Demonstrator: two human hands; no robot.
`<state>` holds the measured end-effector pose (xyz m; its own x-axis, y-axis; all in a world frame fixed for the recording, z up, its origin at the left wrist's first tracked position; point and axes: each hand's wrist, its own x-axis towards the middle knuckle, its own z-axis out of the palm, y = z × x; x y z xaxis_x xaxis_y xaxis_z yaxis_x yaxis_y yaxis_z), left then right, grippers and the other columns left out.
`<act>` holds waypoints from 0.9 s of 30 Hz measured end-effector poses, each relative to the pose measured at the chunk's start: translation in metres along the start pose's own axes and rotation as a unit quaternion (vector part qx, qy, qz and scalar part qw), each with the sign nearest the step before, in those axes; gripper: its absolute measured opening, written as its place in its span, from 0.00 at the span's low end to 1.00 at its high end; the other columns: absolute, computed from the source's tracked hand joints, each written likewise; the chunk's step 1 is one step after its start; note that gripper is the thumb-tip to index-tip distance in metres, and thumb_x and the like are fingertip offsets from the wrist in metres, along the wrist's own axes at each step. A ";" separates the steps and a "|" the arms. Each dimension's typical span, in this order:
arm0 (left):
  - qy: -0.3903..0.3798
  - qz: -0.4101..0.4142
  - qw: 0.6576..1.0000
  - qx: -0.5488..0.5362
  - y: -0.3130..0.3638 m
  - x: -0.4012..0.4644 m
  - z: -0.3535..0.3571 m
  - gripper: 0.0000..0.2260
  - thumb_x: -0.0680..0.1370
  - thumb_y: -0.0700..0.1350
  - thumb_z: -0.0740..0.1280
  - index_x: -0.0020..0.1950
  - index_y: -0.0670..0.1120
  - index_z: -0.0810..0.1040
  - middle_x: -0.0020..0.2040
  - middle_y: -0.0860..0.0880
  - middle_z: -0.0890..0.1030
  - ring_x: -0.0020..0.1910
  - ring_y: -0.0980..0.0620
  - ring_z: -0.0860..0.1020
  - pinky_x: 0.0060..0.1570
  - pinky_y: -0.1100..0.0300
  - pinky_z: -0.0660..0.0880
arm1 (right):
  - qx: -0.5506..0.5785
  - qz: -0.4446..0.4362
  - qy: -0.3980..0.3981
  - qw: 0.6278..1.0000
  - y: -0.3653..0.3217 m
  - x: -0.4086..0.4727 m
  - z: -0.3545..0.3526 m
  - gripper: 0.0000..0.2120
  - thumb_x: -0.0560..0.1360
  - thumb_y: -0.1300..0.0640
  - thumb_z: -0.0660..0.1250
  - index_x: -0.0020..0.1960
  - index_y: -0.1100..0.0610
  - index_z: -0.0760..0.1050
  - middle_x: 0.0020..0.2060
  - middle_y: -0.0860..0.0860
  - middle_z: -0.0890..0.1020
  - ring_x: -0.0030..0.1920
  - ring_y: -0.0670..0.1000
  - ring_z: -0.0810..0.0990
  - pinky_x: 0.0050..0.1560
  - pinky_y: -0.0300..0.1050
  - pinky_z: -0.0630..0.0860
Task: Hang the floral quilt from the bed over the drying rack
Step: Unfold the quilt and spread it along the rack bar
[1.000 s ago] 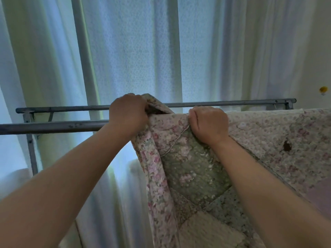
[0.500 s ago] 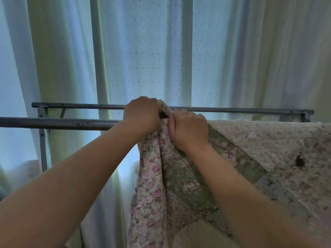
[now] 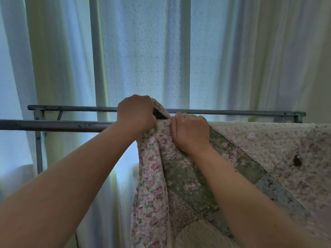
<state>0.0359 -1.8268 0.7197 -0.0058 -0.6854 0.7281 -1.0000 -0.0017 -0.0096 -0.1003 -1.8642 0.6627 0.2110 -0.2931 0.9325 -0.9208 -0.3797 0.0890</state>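
Note:
The floral quilt (image 3: 259,154), a patchwork of pink, green and cream squares, drapes over the near bar of the grey metal drying rack (image 3: 53,125) on its right half and hangs down in front of me. My left hand (image 3: 136,113) grips the quilt's left top corner at the bar, with a fold of fabric sticking up behind it. Close beside it, my right hand (image 3: 191,131) clutches the quilt's top edge. The two hands are nearly touching. A dark spot shows on the quilt at the right.
The rack's far bar (image 3: 232,111) runs parallel behind the near one, with a grey upright leg (image 3: 38,151) at the left. Pale sheer curtains (image 3: 143,51) over a window frame fill the background directly behind the rack.
My right hand slid left along the quilt's top edge until it met my left hand, bunching the corner. The view shifted left, and the hands have barely moved in the last half second.

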 end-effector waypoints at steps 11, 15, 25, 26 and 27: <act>0.100 0.050 0.994 0.000 -0.053 -0.036 -0.002 0.11 0.74 0.46 0.60 0.49 0.51 0.82 0.33 0.50 0.76 0.29 0.51 0.67 0.25 0.62 0.50 | -0.026 0.026 0.027 0.999 -0.002 -0.002 0.007 0.20 0.75 0.54 0.51 0.32 0.62 0.72 0.24 0.58 0.77 0.23 0.58 0.74 0.29 0.47 0.68; 0.101 0.091 0.990 -0.024 -0.051 -0.041 -0.003 0.12 0.75 0.47 0.59 0.53 0.52 0.80 0.43 0.47 0.81 0.41 0.46 0.77 0.29 0.60 0.56 | -0.028 0.040 0.017 0.999 -0.004 -0.001 0.002 0.21 0.74 0.54 0.49 0.31 0.62 0.72 0.25 0.59 0.77 0.24 0.58 0.73 0.30 0.47 0.68; 0.049 0.061 0.997 -0.001 -0.041 -0.023 -0.013 0.11 0.72 0.46 0.66 0.47 0.45 0.65 0.40 0.47 0.72 0.37 0.49 0.65 0.32 0.57 0.59 | -0.017 0.015 -0.058 0.998 -0.053 0.016 0.011 0.22 0.78 0.52 0.51 0.35 0.61 0.75 0.32 0.58 0.80 0.32 0.58 0.76 0.34 0.45 0.59; 0.006 0.047 0.999 0.004 -0.041 -0.014 -0.016 0.14 0.72 0.49 0.66 0.48 0.45 0.64 0.36 0.48 0.69 0.36 0.49 0.66 0.32 0.57 0.59 | -0.018 0.019 -0.046 0.999 -0.054 0.014 0.011 0.21 0.78 0.52 0.51 0.34 0.61 0.75 0.30 0.58 0.80 0.30 0.58 0.75 0.34 0.46 0.60; -0.047 0.037 0.998 0.009 -0.039 -0.005 -0.018 0.15 0.72 0.52 0.66 0.49 0.45 0.64 0.34 0.50 0.67 0.35 0.49 0.68 0.33 0.57 0.61 | -0.013 0.022 -0.032 0.999 -0.054 0.012 0.010 0.21 0.77 0.53 0.51 0.33 0.62 0.75 0.29 0.58 0.79 0.29 0.58 0.75 0.33 0.46 0.60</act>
<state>0.0747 -1.8097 0.7289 -0.0779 -0.7490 0.6579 -0.9965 0.0383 -0.0743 -0.0450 -1.8563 0.6652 0.1906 -0.3645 0.9115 -0.9376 -0.3428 0.0590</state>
